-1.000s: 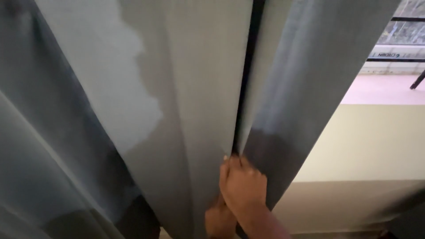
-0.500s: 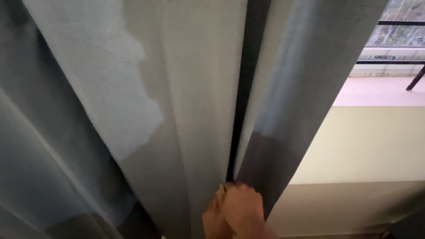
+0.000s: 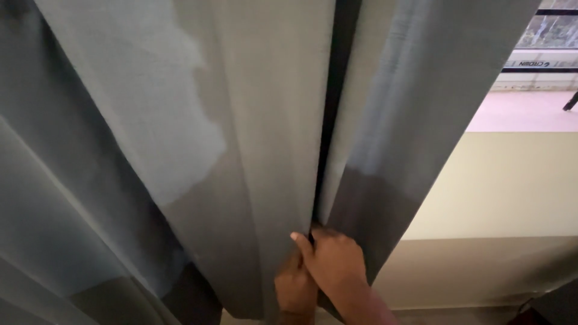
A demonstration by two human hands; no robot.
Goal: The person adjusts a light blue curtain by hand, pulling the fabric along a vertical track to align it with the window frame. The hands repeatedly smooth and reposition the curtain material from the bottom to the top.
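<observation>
Both hands gathering the grey curtain at its lower edge.

My right hand (image 3: 334, 259) is curled over a fold of the grey curtain (image 3: 253, 150), fingers closed on the cloth; my left hand (image 3: 295, 286), just beneath and touching it, pinches the same fold. The curtain hangs beside the cream wall (image 3: 500, 186), below the window (image 3: 551, 36). I judge the grip set; next needs a steady sideways pull.

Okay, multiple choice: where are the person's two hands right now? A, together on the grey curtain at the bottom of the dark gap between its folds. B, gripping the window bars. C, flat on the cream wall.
A: the left hand and right hand meet on the grey curtain just below the dark gap.
</observation>
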